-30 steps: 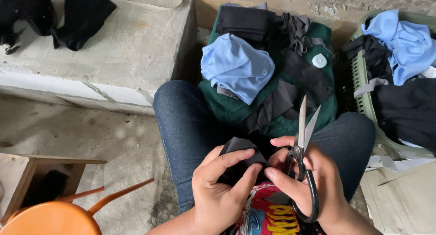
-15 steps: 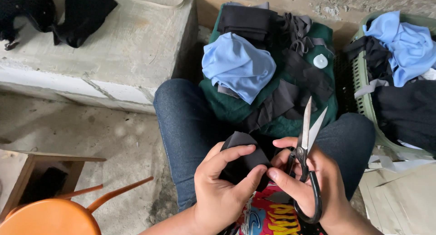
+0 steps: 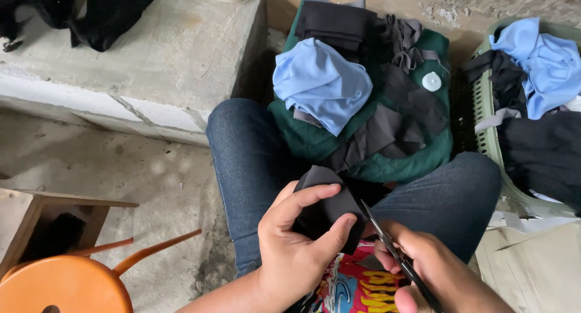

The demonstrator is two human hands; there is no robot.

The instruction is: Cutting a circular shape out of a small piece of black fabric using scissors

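While my left hand (image 3: pixel 296 252) pinches the small folded piece of black cloth (image 3: pixel 327 207) between thumb and fingers, my right hand (image 3: pixel 433 276) grips the black-handled metal scissors (image 3: pixel 393 252); their blades meet the cloth's right edge, just above the right-hand grip.

We see matt black cloth (image 3: pixel 327 210) pinched in the left hand (image 3: pixel 296 252), while the right hand (image 3: pixel 436 276) grips scissors (image 3: pixel 393 252) with dull grey metal blades. The jeans (image 3: pixel 254 161) are coarse blue denim. The ledge (image 3: pixel 157 65) is rough, pitted concrete. The stool (image 3: pixel 60 286) has a smooth, glossy orange seat. The basket (image 3: pixel 484 119) is pale green plastic.
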